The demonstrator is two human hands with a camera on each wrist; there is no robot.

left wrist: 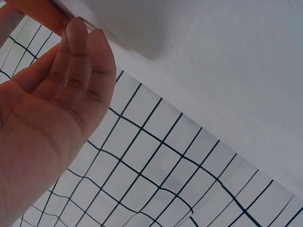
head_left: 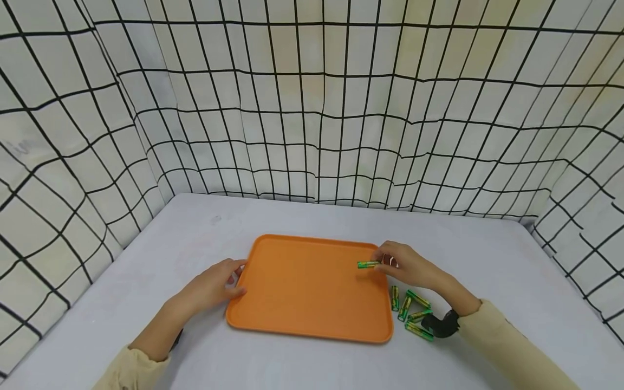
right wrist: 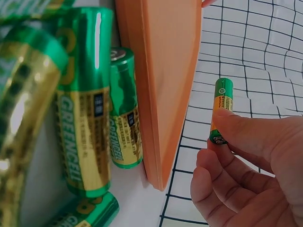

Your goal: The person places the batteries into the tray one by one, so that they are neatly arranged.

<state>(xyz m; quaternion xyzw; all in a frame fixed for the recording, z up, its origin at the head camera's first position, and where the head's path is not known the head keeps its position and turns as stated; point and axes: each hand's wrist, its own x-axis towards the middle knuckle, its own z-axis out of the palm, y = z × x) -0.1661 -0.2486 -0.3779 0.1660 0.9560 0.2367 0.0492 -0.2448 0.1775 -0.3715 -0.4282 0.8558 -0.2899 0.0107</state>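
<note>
An orange tray (head_left: 312, 292) lies on the white table. At its left rim my left hand (head_left: 213, 286) pinches the edge, the thumb toward the front corner. In the left wrist view the fingertips of this hand (left wrist: 66, 90) meet the orange rim. Over the tray's right side, my right hand (head_left: 407, 264) pinches a green and gold battery (head_left: 368, 264) between thumb and fingers. The right wrist view shows the held battery (right wrist: 221, 111) upright in that picture, its side facing the camera.
Several matching batteries (head_left: 405, 307) lie loosely grouped on the table just right of the tray, beneath my right forearm. A black band (head_left: 441, 324) hangs at my right wrist. White walls with a black grid (head_left: 317, 124) enclose the table's back and sides.
</note>
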